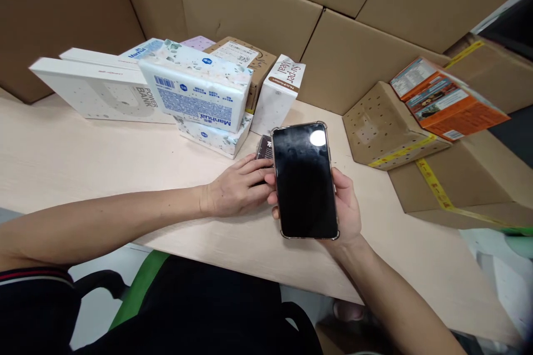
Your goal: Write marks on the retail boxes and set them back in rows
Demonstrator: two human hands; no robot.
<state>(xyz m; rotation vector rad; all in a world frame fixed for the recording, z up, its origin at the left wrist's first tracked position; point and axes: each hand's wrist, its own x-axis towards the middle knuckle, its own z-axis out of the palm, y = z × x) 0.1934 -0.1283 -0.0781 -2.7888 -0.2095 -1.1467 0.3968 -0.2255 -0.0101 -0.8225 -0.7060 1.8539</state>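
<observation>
My right hand [347, 205] is closed around a smartphone [306, 183] in a clear case with bumper corners. Its dark screen faces me and reflects a bright round light. The thumb lies along the phone's right edge, and fingertips curl round the left edge. Just left of the phone, my left hand [237, 187] has its thumb and fingers on a small dark box [264, 147] with white lettering, low over the table. The phone covers the left fingertips and part of that box. Behind it stand a white Super Meal box [278, 94] and stacked Manhua tissue packs [195, 86].
A white power bank box [104, 91] stands at the left of the pale table [125, 161]. Behind the tissues is a brown box [239, 55]. Taped cartons [387, 127] and an orange printed box [449, 101] are at the right. Cardboard boxes [250, 8] wall the back.
</observation>
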